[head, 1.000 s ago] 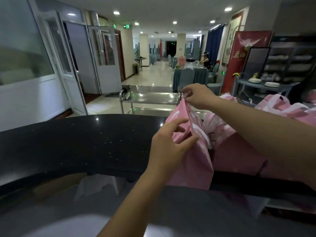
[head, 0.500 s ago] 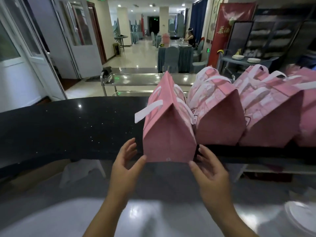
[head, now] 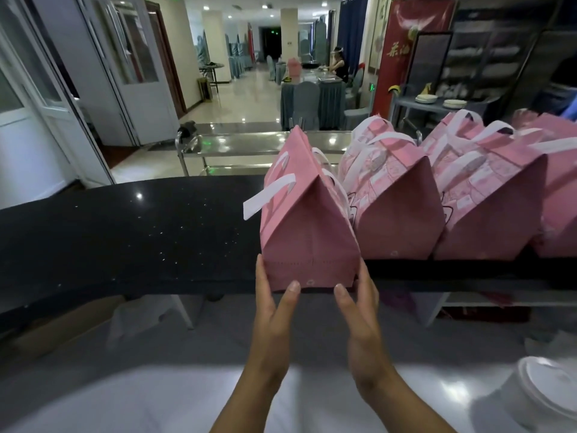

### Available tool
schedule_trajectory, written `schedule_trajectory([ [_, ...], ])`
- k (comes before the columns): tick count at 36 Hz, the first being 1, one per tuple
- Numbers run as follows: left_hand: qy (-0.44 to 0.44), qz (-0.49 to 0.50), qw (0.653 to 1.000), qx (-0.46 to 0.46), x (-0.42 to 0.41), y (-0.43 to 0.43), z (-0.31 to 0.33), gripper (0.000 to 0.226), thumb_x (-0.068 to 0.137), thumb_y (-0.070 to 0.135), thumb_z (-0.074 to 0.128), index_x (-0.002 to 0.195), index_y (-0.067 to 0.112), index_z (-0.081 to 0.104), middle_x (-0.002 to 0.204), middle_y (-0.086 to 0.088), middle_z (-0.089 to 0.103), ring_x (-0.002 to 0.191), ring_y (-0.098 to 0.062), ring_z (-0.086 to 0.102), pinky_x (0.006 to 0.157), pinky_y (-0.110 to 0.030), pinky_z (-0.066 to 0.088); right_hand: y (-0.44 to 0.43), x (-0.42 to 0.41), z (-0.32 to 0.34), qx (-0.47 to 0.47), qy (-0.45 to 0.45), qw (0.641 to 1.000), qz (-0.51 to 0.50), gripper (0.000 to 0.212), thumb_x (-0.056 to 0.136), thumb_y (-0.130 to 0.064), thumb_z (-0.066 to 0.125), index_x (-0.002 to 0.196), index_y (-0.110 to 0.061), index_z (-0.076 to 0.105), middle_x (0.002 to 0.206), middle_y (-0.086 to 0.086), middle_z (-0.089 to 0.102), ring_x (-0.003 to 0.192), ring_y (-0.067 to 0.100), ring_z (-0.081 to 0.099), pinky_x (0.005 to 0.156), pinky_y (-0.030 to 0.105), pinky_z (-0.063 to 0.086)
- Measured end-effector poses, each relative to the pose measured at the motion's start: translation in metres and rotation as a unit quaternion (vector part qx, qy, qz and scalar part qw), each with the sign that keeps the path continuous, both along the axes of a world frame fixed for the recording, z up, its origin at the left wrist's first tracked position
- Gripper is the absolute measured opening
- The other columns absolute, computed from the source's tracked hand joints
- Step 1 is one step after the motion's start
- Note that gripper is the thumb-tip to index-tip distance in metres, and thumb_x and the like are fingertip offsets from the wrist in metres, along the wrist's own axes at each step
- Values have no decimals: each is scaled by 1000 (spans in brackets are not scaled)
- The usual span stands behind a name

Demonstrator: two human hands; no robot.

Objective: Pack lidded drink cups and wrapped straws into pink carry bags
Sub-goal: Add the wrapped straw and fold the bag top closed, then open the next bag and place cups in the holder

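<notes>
We record:
- a black speckled counter (head: 125,239) across the foreground
- a steel trolley (head: 237,145) just behind it
- a glossy pale floor (head: 249,98) running down a long hall
- white glazed doors (head: 125,67) on the left
- recessed ceiling lights (head: 206,7), lit
- a table draped in grey-blue cloth (head: 332,104), with a covered chair (head: 307,98) before it
- a dark blue curtain (head: 349,32)
- a red banner (head: 402,42)
- a side table (head: 406,104) bearing stacked white plates (head: 426,99)
</notes>
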State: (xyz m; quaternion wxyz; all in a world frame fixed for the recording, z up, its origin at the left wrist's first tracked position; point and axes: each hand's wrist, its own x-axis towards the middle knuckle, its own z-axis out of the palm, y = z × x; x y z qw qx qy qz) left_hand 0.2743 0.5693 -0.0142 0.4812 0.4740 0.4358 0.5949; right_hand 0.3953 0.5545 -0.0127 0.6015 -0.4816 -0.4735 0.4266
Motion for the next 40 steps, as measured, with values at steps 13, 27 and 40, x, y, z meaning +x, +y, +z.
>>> schedule_trajectory([
  [13, 49, -6, 999, -18, 1, 51, 4, 84, 83, 59, 56, 154, 46, 12, 159, 22, 24, 140, 11, 28, 118, -26, 25, 33, 3, 12, -17, 40, 999, -6, 79, 85, -57, 56, 154, -40, 21, 154, -26, 20, 141, -8, 23, 115, 25, 22],
  [27, 420, 47, 904, -57, -47, -47, -12, 81, 89, 69, 49, 149, 58, -3, 159, 28, -17, 147, 1, -17, 119, -36, 1, -28, 26, -9, -57, -227, 963, 131, 73, 79, -71, 55, 145, -55, 30, 158, -30, 19, 146, -9, 11, 122, 40, 17],
  [40, 482, 142, 739, -449, -44, -340, -118, 103, 63, 99, 16, 151, 51, -8, 164, 6, -19, 151, -20, -20, 124, -42, 1, -170, -26, -88, -75, -510, 674, 529, 73, 88, -75, 35, 152, -51, 8, 164, -17, -9, 151, 11, -12, 121, 40, 1],
])
